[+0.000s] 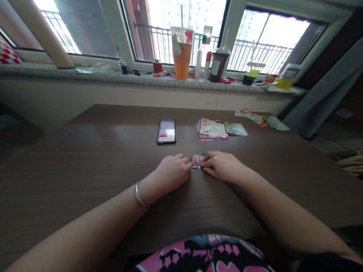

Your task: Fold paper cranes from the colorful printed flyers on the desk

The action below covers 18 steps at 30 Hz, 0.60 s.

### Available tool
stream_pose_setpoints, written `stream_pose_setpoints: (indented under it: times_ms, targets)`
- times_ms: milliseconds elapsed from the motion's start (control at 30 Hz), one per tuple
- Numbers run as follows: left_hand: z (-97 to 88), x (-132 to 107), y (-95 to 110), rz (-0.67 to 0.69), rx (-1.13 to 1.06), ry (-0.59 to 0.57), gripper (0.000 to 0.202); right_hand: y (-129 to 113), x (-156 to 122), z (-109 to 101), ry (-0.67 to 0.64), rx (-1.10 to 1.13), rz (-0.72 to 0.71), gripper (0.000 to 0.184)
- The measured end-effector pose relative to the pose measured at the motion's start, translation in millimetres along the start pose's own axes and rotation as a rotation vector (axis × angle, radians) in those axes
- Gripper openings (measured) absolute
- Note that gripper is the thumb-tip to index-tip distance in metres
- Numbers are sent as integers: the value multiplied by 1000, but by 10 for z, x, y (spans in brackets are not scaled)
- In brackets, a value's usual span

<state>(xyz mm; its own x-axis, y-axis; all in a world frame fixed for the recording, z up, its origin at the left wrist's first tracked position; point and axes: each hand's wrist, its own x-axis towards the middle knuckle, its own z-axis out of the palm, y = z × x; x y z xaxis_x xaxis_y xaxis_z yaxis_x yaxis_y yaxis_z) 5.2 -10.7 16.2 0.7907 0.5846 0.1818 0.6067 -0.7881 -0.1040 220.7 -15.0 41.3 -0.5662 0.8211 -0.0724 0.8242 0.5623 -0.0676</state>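
Note:
A small piece of folded, printed paper (197, 161), pinkish with red and white marks, lies low over the dark wooden table (113, 158). My left hand (176, 170), with a silver bangle at its wrist, is closed at the paper's left edge. From the right, my right hand (220, 165) pinches the opposite edge between thumb and fingers. Parts of the paper are hidden by the fingertips. Beyond my left hand lies a phone (166, 131) with a lit, blurred screen. A stack of printed leaflets (212, 128) rests beyond my right hand.
More leaflets (252, 117) lie at the table's far right. Behind the table, a stone windowsill (141, 78) carries a tall cup of orange drink (182, 56), a dark drink cup (219, 64), bottles and small items. A grey curtain (320, 90) hangs at the right.

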Motion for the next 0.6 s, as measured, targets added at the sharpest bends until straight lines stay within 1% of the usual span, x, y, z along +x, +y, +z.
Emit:
stream_pose_setpoints:
  times_ms: [200,400,600]
  targets:
    - [6,-17,30,6,39,10,25,-1,5,23,30,21,1,23]
    - [33,-13,115,-20,71,11,22,-35,12,29,50,-3,14,27]
    - [9,6,42,-12,23,-19,18,-16,23,30,42,4,24,29]
